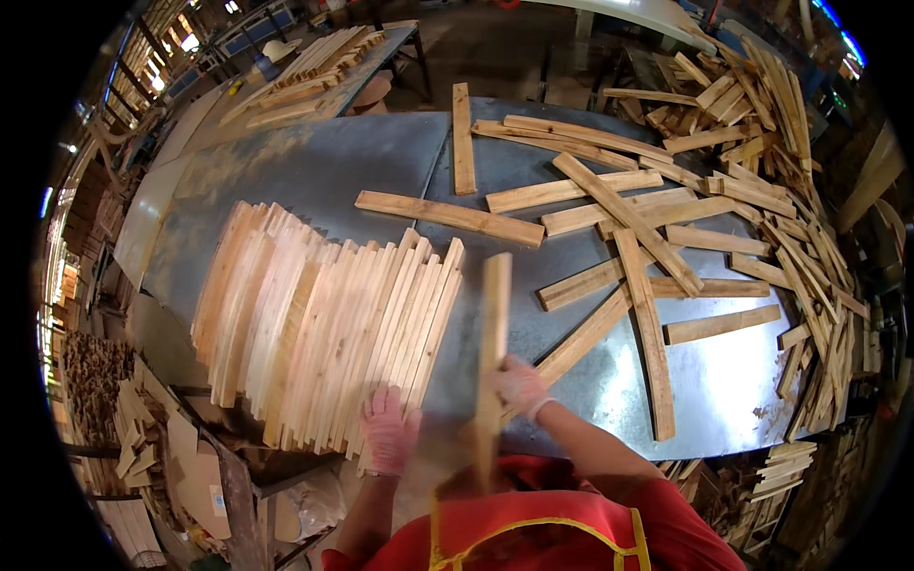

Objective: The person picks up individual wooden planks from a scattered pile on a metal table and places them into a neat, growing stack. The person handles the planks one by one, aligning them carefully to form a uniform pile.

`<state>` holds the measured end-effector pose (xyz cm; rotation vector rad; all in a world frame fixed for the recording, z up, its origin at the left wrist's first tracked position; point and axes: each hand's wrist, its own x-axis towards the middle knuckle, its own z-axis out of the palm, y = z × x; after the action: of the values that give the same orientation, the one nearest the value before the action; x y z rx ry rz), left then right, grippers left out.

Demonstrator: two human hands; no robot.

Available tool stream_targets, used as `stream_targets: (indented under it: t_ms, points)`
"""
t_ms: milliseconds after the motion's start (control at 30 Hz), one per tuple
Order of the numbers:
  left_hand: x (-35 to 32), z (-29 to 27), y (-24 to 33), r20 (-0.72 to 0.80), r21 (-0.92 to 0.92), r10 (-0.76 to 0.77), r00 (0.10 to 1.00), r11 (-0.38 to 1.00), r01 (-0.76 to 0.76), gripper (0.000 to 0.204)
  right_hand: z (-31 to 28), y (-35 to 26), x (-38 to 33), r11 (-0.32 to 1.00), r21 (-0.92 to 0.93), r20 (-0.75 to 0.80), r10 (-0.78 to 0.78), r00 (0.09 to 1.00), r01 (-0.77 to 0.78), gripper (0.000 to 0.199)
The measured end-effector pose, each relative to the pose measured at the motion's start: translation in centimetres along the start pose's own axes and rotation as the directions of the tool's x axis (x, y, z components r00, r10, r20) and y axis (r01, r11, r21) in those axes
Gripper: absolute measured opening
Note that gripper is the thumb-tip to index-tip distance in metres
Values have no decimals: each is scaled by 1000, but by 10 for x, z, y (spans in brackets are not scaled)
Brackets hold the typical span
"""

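A row of pale wooden strips (314, 333) lies side by side at the left of the metal-topped table. My left hand (388, 430), in a thin light glove, rests with outstretched fingers on the near ends of the strips at the row's right side. My right hand (522, 385), gloved too, is closed around a wooden strip (492, 333). That strip stands nearly upright in the picture, just right of the row and apart from it, and is smeared by motion. The fingers on its far side are partly hidden.
Loose wooden strips (652, 333) lie crisscrossed over the table's right half. A big heap of strips (800, 257) rises along the right edge. One lone strip (447, 217) lies beyond the row. Another table (367, 81) with strips stands at the far left.
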<state>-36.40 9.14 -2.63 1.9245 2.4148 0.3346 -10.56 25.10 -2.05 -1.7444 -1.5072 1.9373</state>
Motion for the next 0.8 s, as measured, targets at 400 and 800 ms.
stream_targets:
  t_ms: [400, 800]
  points:
    - [-6, -7, 28, 145, 103, 147, 978, 981, -163, 69, -59, -1, -21, 854, -447, -412, -461, 786, 267, 38]
    - [10, 32, 157, 292, -62, 459, 839, 884, -463, 81, -234, 135, -92, 934, -333, -750, -180, 636, -129, 75]
